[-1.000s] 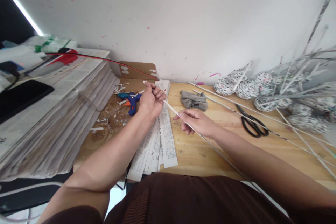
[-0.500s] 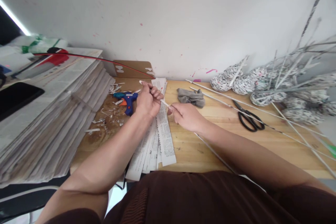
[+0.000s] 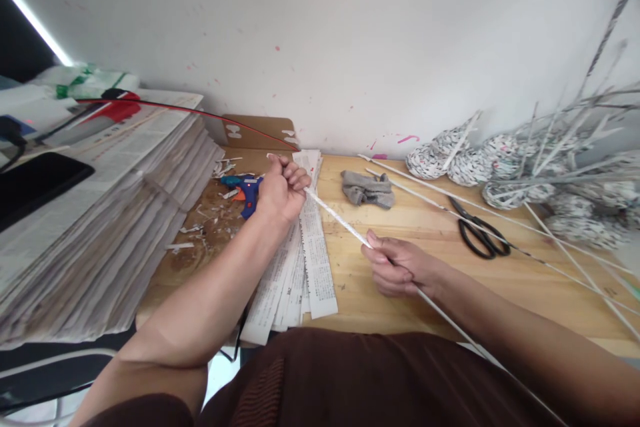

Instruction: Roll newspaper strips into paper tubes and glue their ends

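Observation:
A thin white rolled paper tube (image 3: 337,217) runs slantwise between my two hands. My left hand (image 3: 285,188) is closed around its upper end, and a short white tip shows above the thumb. Lower and to the right, my right hand (image 3: 395,263) has its fingers wrapped round the same tube, whose long tail passes on past my right forearm to the lower right. Flat strips of printed newspaper (image 3: 320,273) lie fanned on the table beneath and beside my left hand. A blue glue gun (image 3: 249,193) rests just left of that hand.
Tall stacked newspapers (image 3: 165,187) stand at left, with a black phone (image 3: 45,183) on top. Paper scraps (image 3: 193,230) litter the table nearby. A grey cloth (image 3: 367,188), black-handled scissors (image 3: 483,237), long paper tubes (image 3: 435,185) and woven paper pieces (image 3: 470,165) lie to the right.
My right hand has slid away from my left, down and to the right, exposing a longer stretch of tube between them. My left hand has stayed almost in place.

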Action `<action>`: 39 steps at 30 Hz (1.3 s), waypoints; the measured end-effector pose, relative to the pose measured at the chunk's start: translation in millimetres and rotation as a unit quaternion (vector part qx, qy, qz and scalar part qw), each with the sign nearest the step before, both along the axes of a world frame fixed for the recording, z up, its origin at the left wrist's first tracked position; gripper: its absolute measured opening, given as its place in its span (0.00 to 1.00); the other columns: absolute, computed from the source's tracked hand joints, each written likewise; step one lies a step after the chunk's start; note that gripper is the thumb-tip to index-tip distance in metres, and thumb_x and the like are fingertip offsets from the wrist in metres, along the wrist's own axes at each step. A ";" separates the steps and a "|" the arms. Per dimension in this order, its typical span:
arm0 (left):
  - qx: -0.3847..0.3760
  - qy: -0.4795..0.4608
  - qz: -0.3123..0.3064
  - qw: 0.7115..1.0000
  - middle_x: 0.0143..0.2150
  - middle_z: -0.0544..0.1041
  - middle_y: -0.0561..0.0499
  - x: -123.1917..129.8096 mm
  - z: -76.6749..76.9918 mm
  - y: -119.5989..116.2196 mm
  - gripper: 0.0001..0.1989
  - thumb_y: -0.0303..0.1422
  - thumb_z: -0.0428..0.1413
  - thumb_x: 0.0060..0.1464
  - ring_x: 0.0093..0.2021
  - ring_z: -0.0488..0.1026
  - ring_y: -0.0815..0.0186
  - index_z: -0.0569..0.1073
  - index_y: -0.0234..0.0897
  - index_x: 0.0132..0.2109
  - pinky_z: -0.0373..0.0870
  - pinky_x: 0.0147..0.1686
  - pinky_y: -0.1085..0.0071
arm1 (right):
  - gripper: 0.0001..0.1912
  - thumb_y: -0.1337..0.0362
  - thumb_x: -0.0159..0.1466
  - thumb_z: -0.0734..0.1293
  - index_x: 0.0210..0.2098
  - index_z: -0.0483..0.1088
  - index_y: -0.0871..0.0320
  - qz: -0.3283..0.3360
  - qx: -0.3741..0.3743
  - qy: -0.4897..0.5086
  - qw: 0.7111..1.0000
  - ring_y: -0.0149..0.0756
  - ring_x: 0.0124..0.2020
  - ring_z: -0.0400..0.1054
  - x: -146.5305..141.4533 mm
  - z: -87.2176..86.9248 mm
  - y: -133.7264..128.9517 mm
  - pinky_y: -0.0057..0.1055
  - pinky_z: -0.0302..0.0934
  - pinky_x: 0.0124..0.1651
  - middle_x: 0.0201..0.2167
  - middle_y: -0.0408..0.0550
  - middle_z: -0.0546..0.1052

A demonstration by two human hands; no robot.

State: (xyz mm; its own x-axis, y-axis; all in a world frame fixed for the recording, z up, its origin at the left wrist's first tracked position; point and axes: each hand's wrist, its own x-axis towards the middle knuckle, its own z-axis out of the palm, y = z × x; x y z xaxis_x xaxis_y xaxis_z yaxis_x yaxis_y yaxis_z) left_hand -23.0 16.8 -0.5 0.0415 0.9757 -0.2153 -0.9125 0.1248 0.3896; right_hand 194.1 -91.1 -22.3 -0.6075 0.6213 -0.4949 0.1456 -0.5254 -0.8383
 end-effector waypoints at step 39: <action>-0.042 0.022 0.030 0.998 0.16 0.51 0.60 0.0 -3.6 5.8 0.23 0.46 0.41 0.63 0.13 0.49 0.76 0.59 0.36 0.26 0.47 0.13 0.80 | 0.22 0.48 0.68 0.54 0.29 0.65 0.57 -0.013 0.281 -0.226 0.933 0.29 0.19 0.59 -1.1 7.3 1.5 0.28 0.56 0.26 0.17 0.41 0.65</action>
State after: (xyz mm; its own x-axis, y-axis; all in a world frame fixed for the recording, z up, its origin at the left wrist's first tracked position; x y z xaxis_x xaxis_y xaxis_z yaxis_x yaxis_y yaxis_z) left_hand -23.0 22.7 -4.1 -0.0271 0.9543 -0.2976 -0.9011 0.1055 0.4205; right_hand 193.1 -89.6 -15.0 -0.3971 0.8710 -0.2893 0.5442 -0.0303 -0.8384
